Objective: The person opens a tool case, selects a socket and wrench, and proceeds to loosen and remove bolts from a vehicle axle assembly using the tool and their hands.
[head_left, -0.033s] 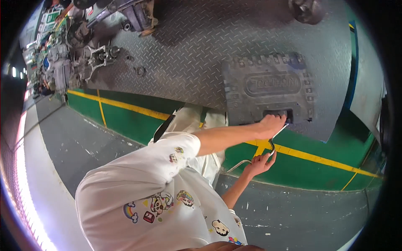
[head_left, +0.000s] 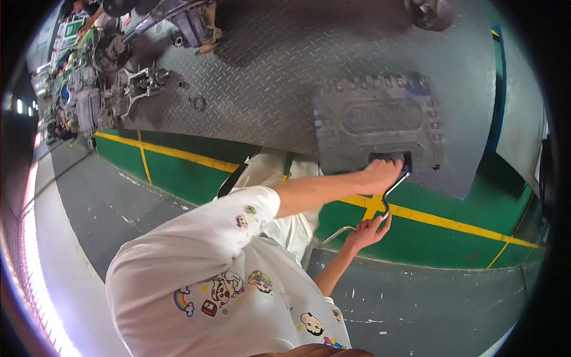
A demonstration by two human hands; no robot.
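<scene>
A dark grey plastic tool case [head_left: 380, 138] lies at the edge of a metal-plated table. My left hand [head_left: 383, 175] reaches across from the left, its fingers curled into the handle opening at the case's near side. My right hand [head_left: 369, 233] is lower down, closed round a shiny cranked speed wrench [head_left: 386, 199]. The upper end of that wrench reaches up close to the case's handle, beside my left hand. Its other end bends away to the left beyond my right hand. Most of my left fingertips are hidden in the handle opening.
Diamond-patterned metal plate [head_left: 256, 95] covers the table. Bulky gearbox parts [head_left: 83, 95] crowd its left end, with a dark axle-like housing [head_left: 193, 27] at the far side. A small metal ring [head_left: 197, 103] lies nearer, and a round metal part [head_left: 429, 12] sits far right.
The tool case looks blurred now, as if it is moving slightly under my left hand. My right hand and the speed wrench stay nearly in place.
</scene>
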